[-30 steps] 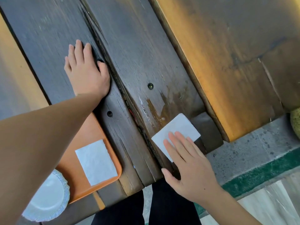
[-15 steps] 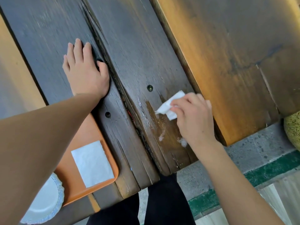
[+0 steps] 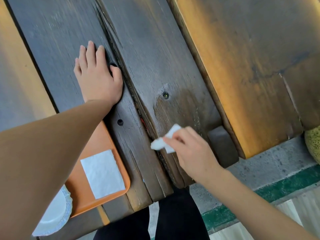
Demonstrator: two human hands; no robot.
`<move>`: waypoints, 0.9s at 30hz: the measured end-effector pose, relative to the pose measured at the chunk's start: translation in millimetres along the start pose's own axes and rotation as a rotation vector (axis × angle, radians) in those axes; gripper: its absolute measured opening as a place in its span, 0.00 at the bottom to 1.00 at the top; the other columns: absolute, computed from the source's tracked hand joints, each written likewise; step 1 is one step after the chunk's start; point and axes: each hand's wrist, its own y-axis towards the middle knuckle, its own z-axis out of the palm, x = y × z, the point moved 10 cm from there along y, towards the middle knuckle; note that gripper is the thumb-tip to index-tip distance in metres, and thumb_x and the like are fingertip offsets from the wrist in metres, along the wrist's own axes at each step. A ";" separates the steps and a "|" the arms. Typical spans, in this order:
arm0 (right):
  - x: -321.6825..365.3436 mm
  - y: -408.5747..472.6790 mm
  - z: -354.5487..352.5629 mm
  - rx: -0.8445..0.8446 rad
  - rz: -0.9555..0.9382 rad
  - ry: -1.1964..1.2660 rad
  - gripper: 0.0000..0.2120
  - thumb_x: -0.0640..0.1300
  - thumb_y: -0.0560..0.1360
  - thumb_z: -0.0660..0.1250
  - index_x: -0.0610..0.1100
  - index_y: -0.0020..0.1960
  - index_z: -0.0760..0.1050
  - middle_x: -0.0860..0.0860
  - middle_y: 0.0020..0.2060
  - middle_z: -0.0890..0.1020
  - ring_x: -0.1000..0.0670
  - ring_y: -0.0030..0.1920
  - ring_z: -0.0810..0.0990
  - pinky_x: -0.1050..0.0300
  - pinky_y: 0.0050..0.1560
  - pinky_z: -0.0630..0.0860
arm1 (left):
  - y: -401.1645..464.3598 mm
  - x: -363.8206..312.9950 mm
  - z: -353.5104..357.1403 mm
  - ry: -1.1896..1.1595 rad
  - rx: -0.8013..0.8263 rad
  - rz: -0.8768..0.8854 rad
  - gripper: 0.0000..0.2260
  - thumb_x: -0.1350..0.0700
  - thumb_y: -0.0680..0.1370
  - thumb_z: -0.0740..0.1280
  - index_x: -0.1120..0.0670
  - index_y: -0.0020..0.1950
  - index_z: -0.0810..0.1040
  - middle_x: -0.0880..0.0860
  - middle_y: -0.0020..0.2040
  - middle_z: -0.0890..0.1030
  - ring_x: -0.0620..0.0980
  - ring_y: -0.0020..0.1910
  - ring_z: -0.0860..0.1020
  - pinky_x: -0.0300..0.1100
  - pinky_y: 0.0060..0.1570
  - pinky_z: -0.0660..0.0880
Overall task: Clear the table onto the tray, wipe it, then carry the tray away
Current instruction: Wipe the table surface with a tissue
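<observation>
My right hand (image 3: 192, 153) pinches a crumpled white napkin (image 3: 164, 141) against the dark wooden table (image 3: 155, 49), close to the crack between two planks. A damp smear shows on the wood above it. My left hand (image 3: 97, 77) lies flat on the left plank, fingers spread, holding nothing. An orange tray (image 3: 81, 170) sits at the table's near left edge, partly under my left forearm. On it lie a flat white napkin (image 3: 103, 174) and a white paper plate (image 3: 53, 215), half hidden by my arm.
A lighter wooden bench plank (image 3: 251, 66) runs along the right. Below it are a concrete kerb (image 3: 277, 170) and a green painted strip (image 3: 285, 184). A yellowish round object (image 3: 313, 144) pokes in at the right edge. My dark trousers (image 3: 173, 219) show below the table end.
My right hand picked the flat napkin up, bunched it, wiped up the plank and has come back down and left toward the crack. The left hand stayed planted.
</observation>
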 end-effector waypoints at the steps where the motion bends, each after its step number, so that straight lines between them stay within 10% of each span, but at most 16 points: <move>1: 4.2 -21.0 6.0 0.060 -0.023 -0.001 0.16 0.30 0.73 0.62 0.39 0.54 0.84 0.44 0.40 0.79 0.44 0.38 0.75 0.52 0.31 0.72 | 0.1 0.0 0.1 0.004 -0.001 0.001 0.26 0.51 0.80 0.55 0.58 0.77 0.67 0.59 0.82 0.63 0.61 0.82 0.57 0.60 0.80 0.53; 7: -0.2 -90.5 11.3 0.283 -0.092 -0.046 0.19 0.31 0.71 0.55 0.43 0.48 0.83 0.49 0.40 0.80 0.50 0.39 0.72 0.63 0.35 0.68 | 0.3 -1.1 0.3 0.007 0.003 0.001 0.26 0.51 0.80 0.54 0.57 0.77 0.67 0.58 0.82 0.63 0.61 0.83 0.56 0.60 0.80 0.53; 20: -65.6 105.9 -63.8 -0.124 -0.007 -0.128 0.12 0.36 0.76 0.64 0.41 0.49 0.86 0.44 0.41 0.82 0.42 0.43 0.78 0.56 0.44 0.58 | -0.9 -1.1 -1.3 0.014 -0.033 0.012 0.26 0.52 0.79 0.56 0.59 0.77 0.68 0.59 0.82 0.64 0.62 0.82 0.58 0.61 0.79 0.55; 27: -64.1 128.0 -58.1 -0.115 0.068 -0.135 0.14 0.30 0.75 0.65 0.39 0.56 0.84 0.42 0.44 0.79 0.42 0.47 0.77 0.51 0.38 0.74 | 0.1 -1.8 -1.8 0.005 -0.013 0.010 0.26 0.52 0.79 0.55 0.58 0.77 0.67 0.59 0.82 0.63 0.62 0.82 0.57 0.61 0.79 0.54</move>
